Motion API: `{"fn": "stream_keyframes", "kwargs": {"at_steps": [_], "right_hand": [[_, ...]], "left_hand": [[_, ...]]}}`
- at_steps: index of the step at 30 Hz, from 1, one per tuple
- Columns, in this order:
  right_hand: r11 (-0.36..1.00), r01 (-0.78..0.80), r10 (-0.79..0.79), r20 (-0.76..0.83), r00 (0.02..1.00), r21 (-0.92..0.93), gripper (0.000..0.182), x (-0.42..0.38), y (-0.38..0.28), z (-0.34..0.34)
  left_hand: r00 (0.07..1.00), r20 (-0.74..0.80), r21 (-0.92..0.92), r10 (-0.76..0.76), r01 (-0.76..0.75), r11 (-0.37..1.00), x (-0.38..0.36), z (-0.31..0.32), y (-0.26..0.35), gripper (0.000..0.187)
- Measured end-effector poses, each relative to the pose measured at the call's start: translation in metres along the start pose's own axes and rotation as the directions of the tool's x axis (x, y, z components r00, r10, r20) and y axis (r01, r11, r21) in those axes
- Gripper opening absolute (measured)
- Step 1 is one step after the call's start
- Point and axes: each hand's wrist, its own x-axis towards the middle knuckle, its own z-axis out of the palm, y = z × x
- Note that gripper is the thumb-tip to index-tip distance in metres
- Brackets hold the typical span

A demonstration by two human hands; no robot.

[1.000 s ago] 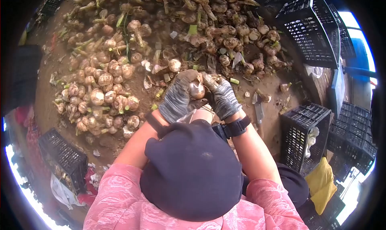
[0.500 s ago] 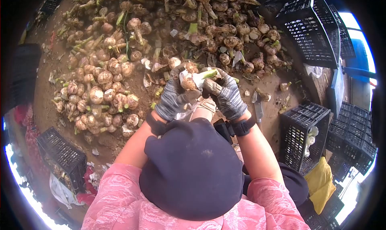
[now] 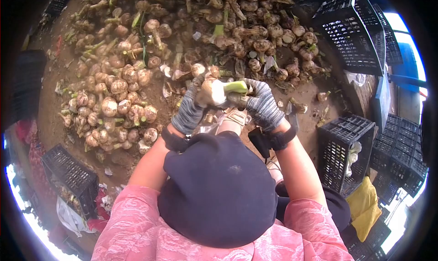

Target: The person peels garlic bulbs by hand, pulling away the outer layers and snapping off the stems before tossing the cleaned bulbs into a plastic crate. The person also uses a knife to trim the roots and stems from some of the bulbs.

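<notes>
Head view. A garlic bulb with a pale green stalk stub is shown just above the centre of the frame, held between two gloved hands. The left hand, in a grey knitted glove, is seen at the bulb's left side, its fingers wrapped around the bulb. The right hand, likewise gloved, is placed against the stalk end, its fingers curled closed over the stalk; a black wrist strap is worn below it. A dark cap and pink sleeves fill the lower centre of the frame.

A heap of trimmed bulbs is laid on the earth floor at the left of the frame, well apart from the hands. A larger pile of untrimmed garlic, with stems and roots, is spread across the top. A knife is seen lying on the floor just right of the right hand. Black plastic crates are shown at the upper right, at the right and at the lower left. A yellow bag is visible at the lower right.
</notes>
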Motion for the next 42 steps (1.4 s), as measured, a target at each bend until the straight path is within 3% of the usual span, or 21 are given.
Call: {"fn": "stream_keyframes", "kwargs": {"at_steps": [2,3,7,8,10,11,14,16,18,21,24,25,26,29,31,36,37,38,39,41,42], "right_hand": [[0.961,0.112,-0.106,0.035,0.994,-0.254,0.029,0.0,0.0,0.0],[0.961,0.111,-0.106,0.034,0.994,-0.254,0.029,0.0,0.002,0.0],[0.923,0.16,-0.209,-0.108,0.972,-0.349,0.028,0.005,0.023,-0.004],[0.924,0.158,-0.207,-0.109,0.972,-0.349,0.028,0.005,0.027,-0.003],[0.947,0.247,-0.275,-0.126,0.953,-0.205,0.028,0.003,0.031,0.001],[0.99,0.142,-0.141,-0.12,0.983,-0.002,0.028,0.0,0.026,0.003],[0.975,0.033,-0.017,-0.074,0.997,0.218,0.029,0.0,0.026,-0.002],[0.97,0.028,-0.006,-0.091,0.996,0.242,0.03,-0.001,0.026,-0.002],[0.874,-0.054,0.065,-0.006,0.998,0.484,0.027,-0.002,0.025,-0.004],[0.757,-0.039,0.055,-0.005,0.998,0.652,0.021,-0.001,0.024,0.003],[0.812,0.025,0.066,-0.134,0.989,0.583,0.015,0.0,0.036,-0.006],[0.612,0.059,0.129,-0.173,0.976,0.788,0.011,0.001,0.038,-0.012],[0.611,0.086,0.151,-0.222,0.963,0.787,0.01,0.003,0.04,-0.015],[0.769,0.066,0.126,-0.251,0.96,0.636,0.01,0.002,0.041,-0.026],[0.922,0.07,0.08,-0.365,0.927,0.38,0.01,0.003,0.044,-0.031],[0.949,0.031,0.155,-0.552,0.82,0.313,0.014,0.006,0.051,-0.035],[0.995,-0.055,0.003,-0.549,0.836,-0.078,0.017,0.006,0.054,-0.033],[0.881,-0.123,-0.134,-0.49,0.862,-0.458,0.02,0.005,0.055,-0.03],[0.591,0.018,-0.308,-0.205,0.929,-0.806,0.029,-0.003,0.037,-0.021],[0.569,0.087,-0.374,-0.163,0.913,-0.818,0.031,-0.005,0.021,-0.008],[0.541,0.159,-0.439,-0.115,0.891,-0.826,0.032,-0.006,0.017,-0.002]], "left_hand": [[0.972,0.138,-0.132,-0.189,0.207,0.969,0.006,-0.018,-0.015,0.065],[0.935,0.223,-0.369,-0.274,0.341,0.865,0.0,0.013,0.021,0.052],[0.942,0.112,-0.404,-0.316,0.334,0.852,0.001,0.015,0.019,0.046],[0.962,0.02,-0.163,-0.273,0.273,0.948,0.001,0.012,0.017,0.049],[0.986,-0.115,0.353,-0.118,0.152,0.923,-0.001,0.008,0.016,0.057],[0.991,-0.1,0.257,-0.086,0.109,0.96,-0.003,0.02,0.029,0.053],[0.999,-0.029,0.042,-0.044,0.045,0.998,-0.003,0.01,0.02,0.053],[0.994,-0.018,0.08,-0.106,0.107,0.991,-0.001,-0.003,0.009,0.057],[0.981,0.001,-0.261,-0.196,0.19,0.946,0.0,0.002,0.011,0.058],[0.979,0.065,-0.33,-0.193,0.203,0.922,-0.001,0.002,0.014,0.056],[0.98,0.137,-0.359,-0.145,0.185,0.915,-0.006,-0.003,0.014,0.057],[0.975,0.185,-0.354,-0.125,0.184,0.917,-0.006,-0.006,0.012,0.058],[0.975,0.185,-0.354,-0.125,0.185,0.917,-0.006,-0.008,0.01,0.058],[0.971,0.142,-0.314,-0.192,0.228,0.922,-0.005,-0.007,0.012,0.058],[0.984,0.022,-0.368,-0.176,0.172,0.914,-0.008,0.002,0.019,0.057],[0.979,0.086,-0.355,-0.186,0.205,0.912,-0.006,-0.001,0.015,0.06],[0.978,0.135,-0.389,-0.157,0.198,0.9,-0.006,-0.002,0.015,0.061],[0.978,0.136,-0.388,-0.157,0.199,0.9,-0.004,-0.003,0.015,0.061],[0.987,0.098,-0.31,-0.126,0.151,0.939,-0.002,-0.004,0.015,0.062],[0.994,0.064,-0.233,-0.094,0.106,0.967,-0.001,-0.002,0.013,0.063],[0.999,0.027,-0.01,-0.029,0.029,1.0,-0.001,0.001,0.012,0.063]]}}
